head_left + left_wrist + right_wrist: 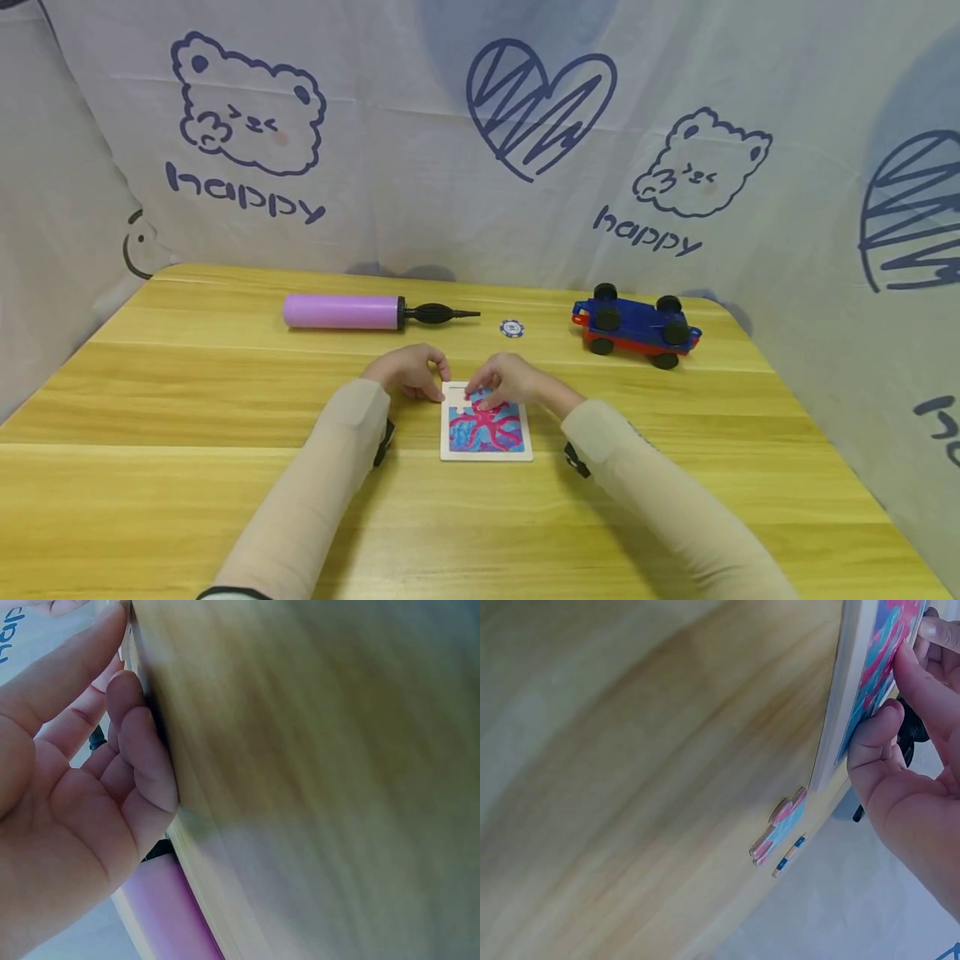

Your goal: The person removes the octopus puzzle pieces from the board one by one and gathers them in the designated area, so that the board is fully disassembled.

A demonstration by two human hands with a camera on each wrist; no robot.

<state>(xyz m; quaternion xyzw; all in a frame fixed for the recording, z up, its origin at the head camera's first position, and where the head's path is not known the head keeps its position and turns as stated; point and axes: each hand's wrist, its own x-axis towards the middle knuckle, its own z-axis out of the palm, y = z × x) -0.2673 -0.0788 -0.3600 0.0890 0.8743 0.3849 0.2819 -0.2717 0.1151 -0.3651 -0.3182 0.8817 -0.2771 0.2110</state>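
Observation:
A jigsaw puzzle board with a pink octopus on blue lies flat on the table, framed in white. Bare white backing shows at the picture's upper left. My left hand grips the board's upper left corner, thumb at the left side and index finger at the top. Over the upper part of the picture, my right hand pinches a puzzle piece between thumb and index finger, mostly hidden by the fingertips. In the right wrist view, a loose puzzle piece in pink and blue lies on the table beyond the board.
Behind the left hand lies a purple balloon pump with a black nozzle. A blue-and-white poker chip rests behind the board. At the back right, a blue and red toy car shows its wheels. A printed white cloth hangs along the table's rear edge.

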